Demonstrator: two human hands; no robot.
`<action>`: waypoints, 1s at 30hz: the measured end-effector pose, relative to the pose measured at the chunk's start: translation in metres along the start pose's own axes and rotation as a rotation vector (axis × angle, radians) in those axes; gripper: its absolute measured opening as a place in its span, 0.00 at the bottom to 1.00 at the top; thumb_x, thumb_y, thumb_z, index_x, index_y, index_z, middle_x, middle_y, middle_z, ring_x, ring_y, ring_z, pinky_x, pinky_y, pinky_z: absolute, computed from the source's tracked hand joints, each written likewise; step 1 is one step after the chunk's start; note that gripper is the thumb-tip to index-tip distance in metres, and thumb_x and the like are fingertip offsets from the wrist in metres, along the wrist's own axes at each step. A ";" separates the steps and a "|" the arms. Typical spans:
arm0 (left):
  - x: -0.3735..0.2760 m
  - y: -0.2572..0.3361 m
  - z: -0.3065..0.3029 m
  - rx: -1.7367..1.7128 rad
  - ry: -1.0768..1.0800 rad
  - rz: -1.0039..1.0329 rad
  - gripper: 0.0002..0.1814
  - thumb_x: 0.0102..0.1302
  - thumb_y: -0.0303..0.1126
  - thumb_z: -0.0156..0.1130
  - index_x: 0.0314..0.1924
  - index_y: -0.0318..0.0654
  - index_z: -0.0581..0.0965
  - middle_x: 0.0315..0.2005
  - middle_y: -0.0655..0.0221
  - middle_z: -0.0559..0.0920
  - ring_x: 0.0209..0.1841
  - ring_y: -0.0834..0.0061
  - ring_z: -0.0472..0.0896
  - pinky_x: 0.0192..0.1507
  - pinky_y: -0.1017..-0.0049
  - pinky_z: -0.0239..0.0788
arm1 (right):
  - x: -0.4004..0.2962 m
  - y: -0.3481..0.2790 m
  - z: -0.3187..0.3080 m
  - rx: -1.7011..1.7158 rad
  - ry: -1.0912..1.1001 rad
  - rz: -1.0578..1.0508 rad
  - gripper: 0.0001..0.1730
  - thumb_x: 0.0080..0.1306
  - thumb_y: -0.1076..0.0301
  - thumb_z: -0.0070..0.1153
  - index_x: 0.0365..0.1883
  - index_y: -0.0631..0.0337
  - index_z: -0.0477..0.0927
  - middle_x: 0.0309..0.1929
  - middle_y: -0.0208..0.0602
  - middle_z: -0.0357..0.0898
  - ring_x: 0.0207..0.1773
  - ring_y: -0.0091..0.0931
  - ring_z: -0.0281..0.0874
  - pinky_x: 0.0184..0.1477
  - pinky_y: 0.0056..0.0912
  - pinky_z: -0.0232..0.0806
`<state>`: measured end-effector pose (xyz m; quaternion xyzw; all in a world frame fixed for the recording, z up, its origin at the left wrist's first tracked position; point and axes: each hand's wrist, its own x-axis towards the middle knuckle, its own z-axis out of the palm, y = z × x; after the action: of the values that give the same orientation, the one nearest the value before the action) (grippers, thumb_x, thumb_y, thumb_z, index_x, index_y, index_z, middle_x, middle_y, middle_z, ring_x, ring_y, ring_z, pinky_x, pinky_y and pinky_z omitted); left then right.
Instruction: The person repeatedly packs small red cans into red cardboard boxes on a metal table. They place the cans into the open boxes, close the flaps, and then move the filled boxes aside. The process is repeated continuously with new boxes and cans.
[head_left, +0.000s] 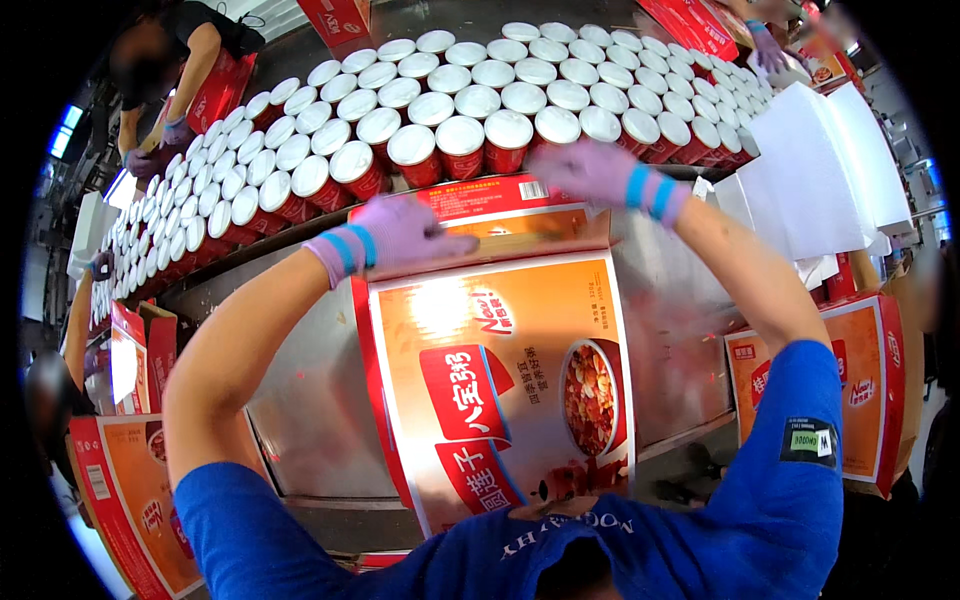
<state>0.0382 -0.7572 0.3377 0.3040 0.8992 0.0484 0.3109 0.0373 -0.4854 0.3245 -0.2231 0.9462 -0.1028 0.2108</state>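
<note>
A red and orange printed cardboard carton (540, 300) lies in front of me on a metal work surface (300, 375), its far end flaps (525, 225) raised. My left hand (409, 232), in a lilac knit glove with blue cuff bands, is over the carton's far left corner beside a flap. Motion blurs my right hand (589, 176), gloved alike, above the far right corner and close to the front cans. Beyond both hands stand rows of red cans with white lids (459, 136). Blur hides whether either hand grips a flap.
White foam sheets (802, 172) are stacked at the right. More printed cartons stand at right (817, 382) and left (135, 480). A co-worker's gloved hands (157, 150) are at the upper left; another person's gloved hand (765, 49) is at the upper right. A metal ledge fronts the cans.
</note>
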 end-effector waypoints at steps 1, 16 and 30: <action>0.008 -0.007 -0.006 0.003 0.201 0.100 0.37 0.61 0.65 0.51 0.46 0.34 0.80 0.45 0.47 0.80 0.50 0.55 0.78 0.54 0.65 0.67 | 0.010 0.007 -0.006 0.073 0.349 0.059 0.33 0.63 0.40 0.49 0.61 0.48 0.71 0.55 0.45 0.75 0.53 0.38 0.77 0.55 0.40 0.68; 0.057 -0.057 0.011 0.526 0.872 0.046 0.34 0.46 0.43 0.72 0.54 0.43 0.70 0.47 0.62 0.71 0.53 0.61 0.70 0.54 0.64 0.64 | 0.080 0.001 0.034 -0.600 0.699 -0.199 0.36 0.47 0.65 0.66 0.56 0.59 0.69 0.51 0.42 0.69 0.55 0.39 0.67 0.58 0.40 0.63; 0.002 -0.019 0.018 -0.065 -0.199 -0.147 0.37 0.68 0.63 0.42 0.52 0.35 0.77 0.42 0.57 0.84 0.42 0.66 0.82 0.42 0.67 0.72 | -0.006 -0.039 0.036 0.528 -0.303 -0.162 0.40 0.66 0.34 0.41 0.57 0.64 0.75 0.56 0.43 0.77 0.57 0.33 0.72 0.61 0.36 0.60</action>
<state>0.0373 -0.7735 0.3171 0.2303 0.8816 0.0242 0.4113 0.0726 -0.5208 0.3058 -0.2482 0.8237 -0.3271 0.3909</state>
